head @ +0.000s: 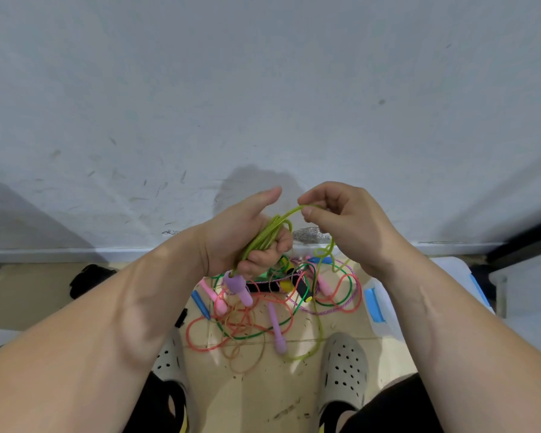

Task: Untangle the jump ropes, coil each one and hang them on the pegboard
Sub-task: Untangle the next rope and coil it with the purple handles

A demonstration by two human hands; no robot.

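My left hand [244, 232] grips a bundle of loops of a yellow-green jump rope [264, 237], thumb raised. Its purple handle [239, 289] hangs below my fist. My right hand [341, 220] pinches the same rope where it arcs over from the bundle; from there the cord drops to the floor, where its second purple handle [277, 329] lies. A tangle of other ropes [263, 310] lies on the floor below: red, green and purple-white cords with pink, blue and black-yellow handles. No pegboard is in view.
A grey-white wall [263, 89] rises right in front of me. A clear bin with blue clasps [378, 304] sits at the right. A dark object [88, 279] lies at the left. My two beige clogs [344, 370] stand on the tan floor.
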